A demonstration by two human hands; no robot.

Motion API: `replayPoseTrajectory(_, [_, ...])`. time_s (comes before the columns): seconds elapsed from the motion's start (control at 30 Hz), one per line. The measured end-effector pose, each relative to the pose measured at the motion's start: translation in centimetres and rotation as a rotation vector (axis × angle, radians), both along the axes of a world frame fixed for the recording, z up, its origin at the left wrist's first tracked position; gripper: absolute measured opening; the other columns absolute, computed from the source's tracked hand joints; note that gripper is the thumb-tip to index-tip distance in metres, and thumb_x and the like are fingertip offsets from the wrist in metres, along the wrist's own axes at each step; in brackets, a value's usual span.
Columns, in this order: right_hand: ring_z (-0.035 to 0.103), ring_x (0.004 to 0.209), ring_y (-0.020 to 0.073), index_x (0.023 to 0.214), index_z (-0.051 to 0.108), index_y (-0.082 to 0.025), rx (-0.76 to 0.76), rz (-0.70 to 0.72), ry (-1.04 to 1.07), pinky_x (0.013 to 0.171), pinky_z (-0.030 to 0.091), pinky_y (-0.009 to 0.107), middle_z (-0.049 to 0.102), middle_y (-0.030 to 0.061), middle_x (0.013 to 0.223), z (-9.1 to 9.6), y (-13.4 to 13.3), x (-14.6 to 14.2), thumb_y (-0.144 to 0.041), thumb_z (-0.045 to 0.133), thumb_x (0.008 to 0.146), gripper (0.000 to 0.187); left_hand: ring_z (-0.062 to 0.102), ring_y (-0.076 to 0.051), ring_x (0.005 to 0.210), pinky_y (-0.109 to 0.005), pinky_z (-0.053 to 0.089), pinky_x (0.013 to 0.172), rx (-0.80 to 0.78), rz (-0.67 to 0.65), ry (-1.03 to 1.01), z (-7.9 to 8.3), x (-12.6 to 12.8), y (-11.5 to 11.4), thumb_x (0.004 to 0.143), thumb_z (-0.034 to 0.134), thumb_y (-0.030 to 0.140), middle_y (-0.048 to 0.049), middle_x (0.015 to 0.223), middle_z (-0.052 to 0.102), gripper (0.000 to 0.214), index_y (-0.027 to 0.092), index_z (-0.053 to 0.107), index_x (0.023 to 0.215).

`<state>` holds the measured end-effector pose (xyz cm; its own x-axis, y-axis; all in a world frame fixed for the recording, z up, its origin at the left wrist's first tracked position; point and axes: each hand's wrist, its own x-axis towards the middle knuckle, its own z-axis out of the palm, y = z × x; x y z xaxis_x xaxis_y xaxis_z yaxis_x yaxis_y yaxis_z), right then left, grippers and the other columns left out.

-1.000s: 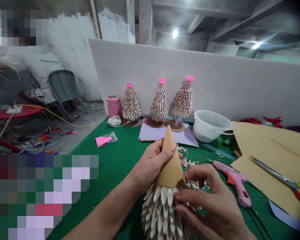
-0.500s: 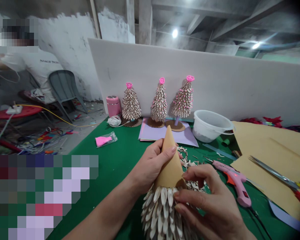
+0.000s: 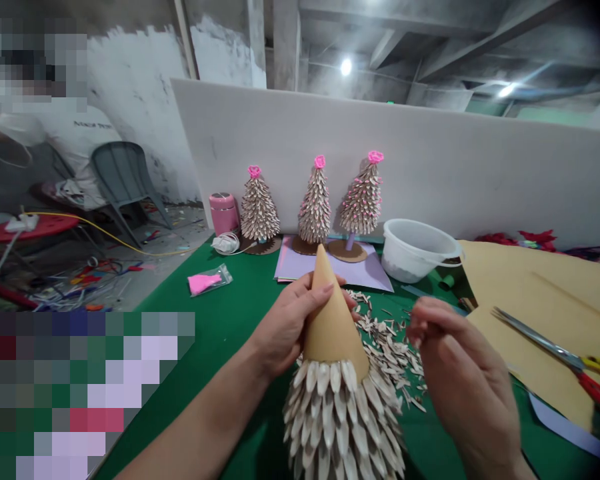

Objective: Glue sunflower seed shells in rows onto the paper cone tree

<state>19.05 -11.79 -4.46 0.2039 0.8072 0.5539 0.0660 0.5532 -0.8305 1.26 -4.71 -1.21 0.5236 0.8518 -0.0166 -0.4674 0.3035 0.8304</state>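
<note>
My left hand (image 3: pixel 290 320) is closed around the upper part of a tan paper cone (image 3: pixel 330 333), thumb across its front. Overlapping rows of pale seed husks (image 3: pixel 337 427) cover the cone's lower part; the top is bare. My right hand (image 3: pixel 467 380) is apart from the cone, off to its right. Its fingers are curled and slightly blurred; what they hold, if anything, is hidden. Loose husks (image 3: pixel 393 350) lie scattered on the green tabletop (image 3: pixel 195 353) between the cone and that hand.
At the back stand three husk-covered trees (image 3: pixel 260 207) with pink tops, a pink jar (image 3: pixel 224 213) and a white bucket (image 3: pixel 420 250). Scissors (image 3: pixel 545 343) lie on tan paper (image 3: pixel 565 287) at right. A pink-filled bag (image 3: pixel 209 281) lies left. A person (image 3: pixel 75 147) sits beyond.
My right hand has left the row of husks and moved right, where it now covers the spot of the pink glue gun. The cone has shifted slightly left in my left hand.
</note>
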Motion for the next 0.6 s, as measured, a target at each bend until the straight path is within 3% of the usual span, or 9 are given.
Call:
replayPoseTrajectory(0.17, [0.049,0.083,0.0120,0.101,0.061,-0.025,-0.320,0.174,0.316,0.066,0.041,0.020,0.055,0.0008,0.089,-1.2,1.9,0.3,-0.031,0.058,0.079,0.023,0.062,-0.022,0.075,-0.036,0.047,0.071,-0.100,-0.096,-0.162,-0.2,-0.6,0.6,0.080,0.048,0.029,-0.0064,0.079,0.063,0.020,0.015,0.055,0.092])
replayPoseTrajectory(0.3, [0.052,0.081,0.0086,0.104,0.059,-0.022,-0.456,0.391,0.387,0.064,0.043,0.016,0.057,0.0007,0.094,0.1,3.9,-0.4,-0.033,0.057,0.080,0.027,0.063,-0.021,0.071,-0.032,0.048,0.067,-0.172,-0.231,-0.204,-0.6,0.1,0.3,0.081,0.043,0.032,-0.0078,0.078,0.063,0.024,0.014,0.056,0.090])
replayPoseTrajectory(0.4, [0.055,0.054,0.0090,0.102,0.060,-0.017,-0.552,0.622,0.344,0.047,0.044,0.018,0.057,-0.0018,0.063,1.4,5.5,-1.2,-0.042,0.053,0.079,0.034,0.063,-0.021,0.069,-0.031,0.048,0.066,-0.157,-0.302,-0.223,-1.0,1.0,-0.3,0.080,0.044,0.032,-0.0085,0.076,0.064,0.025,0.013,0.057,0.089])
replayPoseTrajectory(0.47, [0.047,0.033,0.0075,0.099,0.061,-0.015,-0.610,0.758,0.324,0.034,0.039,0.018,0.049,-0.0059,0.046,1.9,6.2,-1.6,-0.048,0.051,0.078,0.040,0.064,-0.020,0.068,-0.031,0.048,0.066,-0.162,-0.326,-0.234,-1.3,1.5,-0.7,0.079,0.045,0.033,-0.0078,0.074,0.063,0.026,0.013,0.058,0.089])
replayPoseTrajectory(0.6, [0.047,0.028,0.0055,0.103,0.060,-0.017,-0.645,0.864,0.340,0.029,0.037,0.014,0.053,-0.0066,0.045,2.0,6.7,-2.0,-0.045,0.051,0.079,0.038,0.063,-0.018,0.065,-0.028,0.048,0.061,-0.201,-0.360,-0.259,-1.8,2.0,-1.3,0.078,0.047,0.034,-0.0059,0.072,0.062,0.027,0.013,0.059,0.090])
